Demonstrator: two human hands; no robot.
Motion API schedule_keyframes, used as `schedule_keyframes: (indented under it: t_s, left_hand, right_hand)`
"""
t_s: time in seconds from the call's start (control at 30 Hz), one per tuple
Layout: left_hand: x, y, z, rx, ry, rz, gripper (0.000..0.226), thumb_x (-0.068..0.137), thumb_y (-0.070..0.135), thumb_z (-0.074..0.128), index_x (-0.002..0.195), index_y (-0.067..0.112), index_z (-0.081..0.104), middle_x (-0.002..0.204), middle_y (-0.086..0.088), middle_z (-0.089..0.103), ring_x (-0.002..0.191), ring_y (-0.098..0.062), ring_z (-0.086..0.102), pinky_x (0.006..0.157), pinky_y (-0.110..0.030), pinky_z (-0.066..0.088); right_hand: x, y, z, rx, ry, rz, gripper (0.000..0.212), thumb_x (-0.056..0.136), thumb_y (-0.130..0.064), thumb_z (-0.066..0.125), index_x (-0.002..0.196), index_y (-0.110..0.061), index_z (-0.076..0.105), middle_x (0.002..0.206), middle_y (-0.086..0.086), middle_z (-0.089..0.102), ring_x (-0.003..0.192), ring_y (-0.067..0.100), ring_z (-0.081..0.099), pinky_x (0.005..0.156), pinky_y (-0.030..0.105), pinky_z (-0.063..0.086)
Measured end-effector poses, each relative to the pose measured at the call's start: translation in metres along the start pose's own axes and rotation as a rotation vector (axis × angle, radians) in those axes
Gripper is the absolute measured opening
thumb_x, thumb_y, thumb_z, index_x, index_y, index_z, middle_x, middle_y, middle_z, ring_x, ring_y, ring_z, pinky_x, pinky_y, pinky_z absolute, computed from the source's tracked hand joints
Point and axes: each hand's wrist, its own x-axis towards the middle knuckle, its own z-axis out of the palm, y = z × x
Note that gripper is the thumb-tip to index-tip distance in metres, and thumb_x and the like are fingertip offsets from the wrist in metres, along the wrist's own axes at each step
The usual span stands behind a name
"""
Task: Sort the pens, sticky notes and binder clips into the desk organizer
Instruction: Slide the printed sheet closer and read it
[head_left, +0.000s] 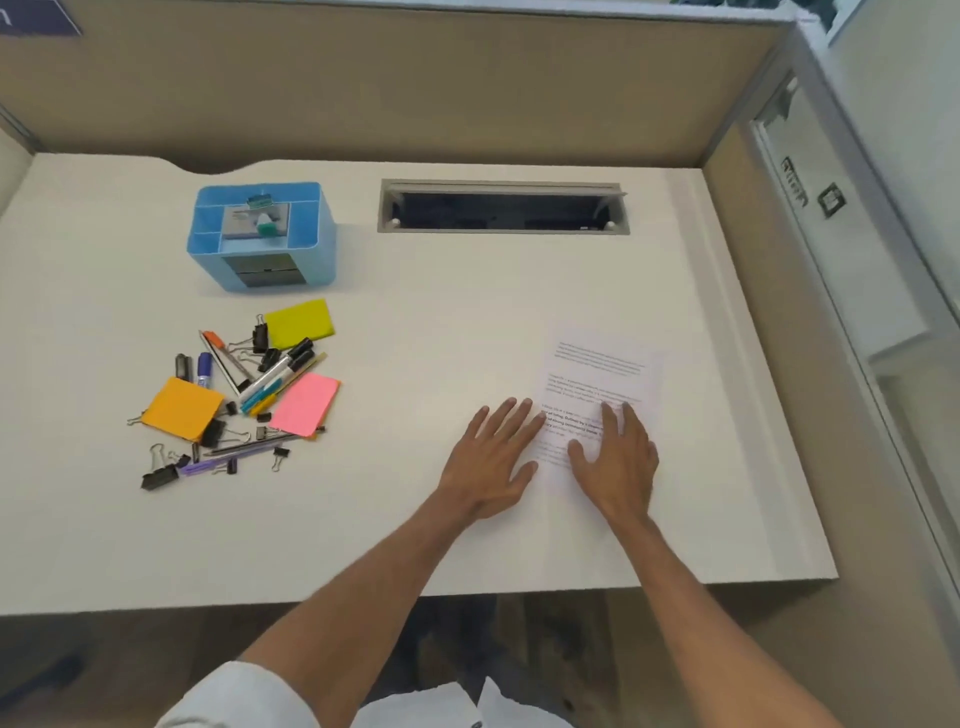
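Note:
A blue desk organizer (317, 244) stands at the back left of the white desk (415, 530), with a small green-capped item in its middle section. In front of it lies a loose heap: yellow sticky notes (300, 323), orange sticky notes (182, 408), pink sticky notes (304, 404), several pens and markers (275, 371) and several black binder clips (159, 477). My left hand (493, 460) rests flat on the desk, fingers spread, far right of the heap. My right hand (618, 460) lies flat on a printed paper sheet (597, 374). Both hands hold nothing.
A rectangular cable slot (503, 208) is cut into the desk behind the paper. Tan partition walls (415, 93) close the back and right sides. The desk's front edge runs just below my forearms.

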Motion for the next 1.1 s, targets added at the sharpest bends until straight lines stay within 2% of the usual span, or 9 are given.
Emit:
schedule_keyframes:
  t_s: [0.27, 0.67, 0.9, 1.1]
  left_hand:
    - [0.004, -0.011, 0.005, 0.037, -0.007, 0.009, 0.074, 0.114, 0.050, 0.028, 0.174, 0.027, -0.009, 0.182, 0.006, -0.014, 0.170, -0.014, -0.008, 0.140, -0.045, 0.004]
    - [-0.050, -0.068, 0.006, 0.042, 0.091, -0.165, 0.065, 0.117, 0.046, 0.020, 0.173, 0.031, -0.010, 0.181, 0.010, -0.016, 0.170, -0.014, -0.008, 0.140, -0.042, 0.005]
    - [-0.103, -0.104, 0.010, 0.033, 0.080, -0.280, 0.067, 0.117, 0.047, 0.019, 0.172, 0.028, -0.016, 0.180, 0.009, -0.022, 0.169, -0.013, -0.015, 0.140, -0.043, 0.004]
    - [-0.134, -0.128, 0.005, 0.021, 0.038, -0.330, 0.068, 0.118, 0.044, 0.019, 0.171, 0.026, -0.019, 0.178, 0.009, -0.027, 0.168, -0.013, -0.020, 0.140, -0.042, 0.000]
  right_hand:
    - [0.009, -0.021, 0.001, 0.031, -0.040, -0.043, 0.077, 0.100, -0.046, 0.062, 0.166, -0.020, 0.032, 0.176, 0.009, 0.018, 0.162, 0.028, 0.020, 0.131, 0.053, 0.019]
    - [0.007, -0.087, 0.027, -0.055, -0.080, -0.256, 0.077, 0.100, -0.052, 0.058, 0.166, -0.021, 0.033, 0.176, 0.008, 0.019, 0.162, 0.025, 0.021, 0.130, 0.051, 0.019]
    - [-0.014, -0.130, 0.042, -0.023, -0.151, -0.401, 0.083, 0.102, -0.057, 0.056, 0.170, -0.028, 0.020, 0.177, 0.005, 0.017, 0.163, 0.023, 0.020, 0.132, 0.044, 0.019]
    - [-0.026, -0.147, 0.048, 0.010, -0.167, -0.470, 0.067, 0.104, -0.045, 0.060, 0.164, -0.022, 0.040, 0.173, 0.004, 0.028, 0.160, 0.023, 0.025, 0.129, 0.038, 0.026]
